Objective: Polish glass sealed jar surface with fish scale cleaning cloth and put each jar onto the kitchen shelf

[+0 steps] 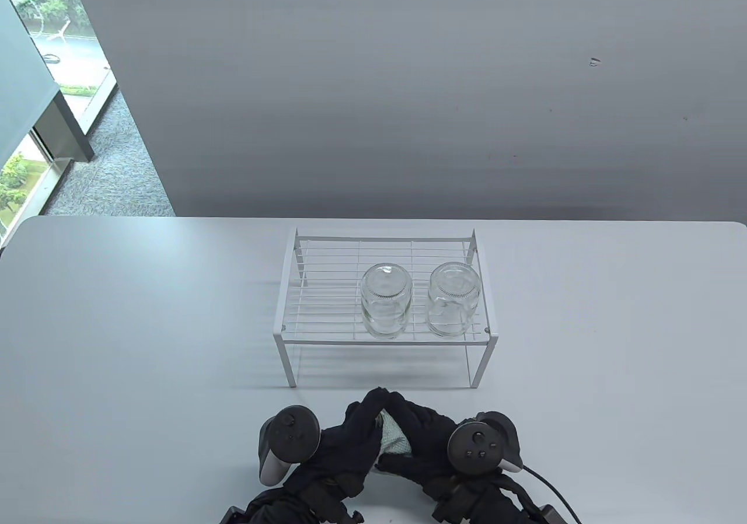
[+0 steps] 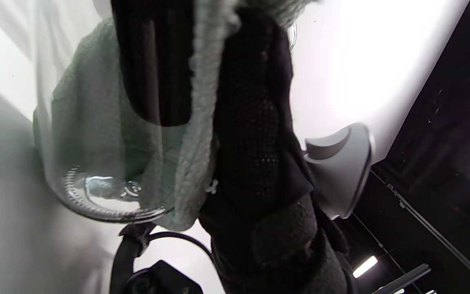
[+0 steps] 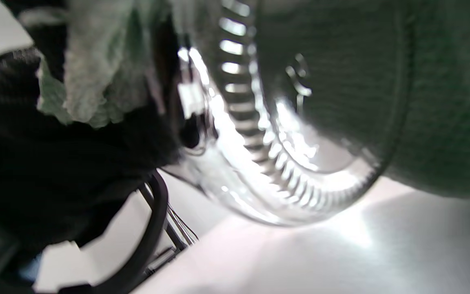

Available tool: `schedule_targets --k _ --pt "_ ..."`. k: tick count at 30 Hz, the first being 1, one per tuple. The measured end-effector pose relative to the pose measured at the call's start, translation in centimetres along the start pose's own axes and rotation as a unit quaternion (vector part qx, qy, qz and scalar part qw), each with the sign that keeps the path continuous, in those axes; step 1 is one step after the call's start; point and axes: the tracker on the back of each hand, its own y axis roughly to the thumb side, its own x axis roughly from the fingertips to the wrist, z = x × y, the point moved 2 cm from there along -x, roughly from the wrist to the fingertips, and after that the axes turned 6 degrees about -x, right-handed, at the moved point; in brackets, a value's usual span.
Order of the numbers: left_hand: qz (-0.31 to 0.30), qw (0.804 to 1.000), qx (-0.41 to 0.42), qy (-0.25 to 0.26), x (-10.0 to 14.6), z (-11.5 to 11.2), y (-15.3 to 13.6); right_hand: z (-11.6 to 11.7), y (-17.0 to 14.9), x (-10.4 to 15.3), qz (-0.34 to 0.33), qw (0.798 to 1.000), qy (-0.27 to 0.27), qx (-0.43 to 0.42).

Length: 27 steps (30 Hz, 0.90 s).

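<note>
A glass jar (image 2: 96, 163) wrapped in a pale green cloth (image 1: 394, 437) sits between both hands, low over the table (image 1: 117, 314) just in front of the shelf (image 1: 385, 290). The left hand (image 1: 344, 442) and right hand (image 1: 426, 436) both have fingers curled round the jar and cloth. Two more jars (image 1: 385, 301) (image 1: 454, 297) stand upside down side by side on the shelf's wire top.
</note>
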Motion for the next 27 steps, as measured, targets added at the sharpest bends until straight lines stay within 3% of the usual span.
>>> schedule_targets --k 5,10,18,23,27 --pt "-0.008 0.999 0.031 0.001 0.1 0.4 -0.3 -0.4 -2.0 0.7 0.069 0.980 -0.056 -0.177" --pt "0.003 0.997 0.072 0.011 0.2 0.6 -0.7 -0.3 -3.9 1.7 0.144 0.922 -0.100 -0.344" --pt "0.066 0.972 0.216 0.063 0.9 1.0 -2.9 0.2 -4.2 2.0 0.138 0.864 -0.146 -0.462" --pt "0.103 0.928 0.352 0.063 1.2 0.5 -4.5 0.5 -3.8 1.7 0.106 0.872 -0.142 -0.456" --pt "0.112 0.901 0.408 0.092 1.4 0.3 -4.8 1.0 -3.3 1.3 0.087 0.884 -0.138 -0.437"
